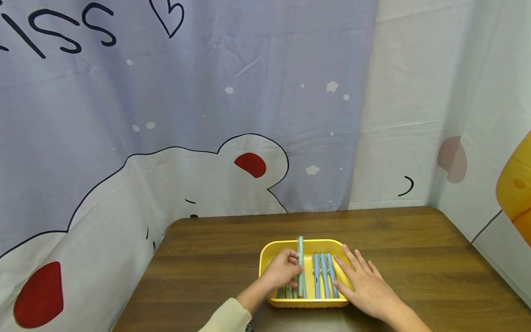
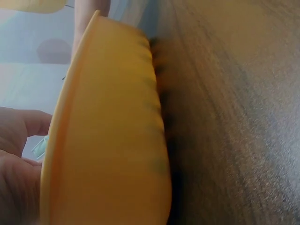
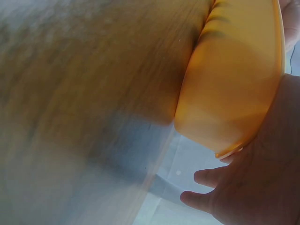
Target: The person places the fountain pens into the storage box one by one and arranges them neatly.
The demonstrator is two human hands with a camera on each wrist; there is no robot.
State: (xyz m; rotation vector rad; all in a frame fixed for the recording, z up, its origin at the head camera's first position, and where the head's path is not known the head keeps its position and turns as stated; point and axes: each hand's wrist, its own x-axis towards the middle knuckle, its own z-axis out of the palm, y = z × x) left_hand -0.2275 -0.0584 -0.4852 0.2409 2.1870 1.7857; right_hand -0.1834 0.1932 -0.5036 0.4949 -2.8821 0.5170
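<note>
In the head view a yellow plastic basket [image 1: 309, 303] stands on the table. My left hand [image 1: 281, 271] reaches into its left side and pinches a light green pen [image 1: 300, 249], which stands out above the other pens. Several pens [image 1: 287, 292] lie partly hidden under that hand. Three blue pens [image 1: 324, 274] lie side by side at the right of the basket. Fingers spread, my right hand [image 1: 367, 285] rests at the basket's right rim. The left wrist view shows the basket's outer wall [image 2: 110, 122], with a bit of the green pen [image 2: 41, 147] beyond the rim.
The basket sits near the front of a brown wooden table [image 1: 211, 272]. A printed cloth [image 1: 186, 110] with cartoon figures hangs behind the table and along its sides.
</note>
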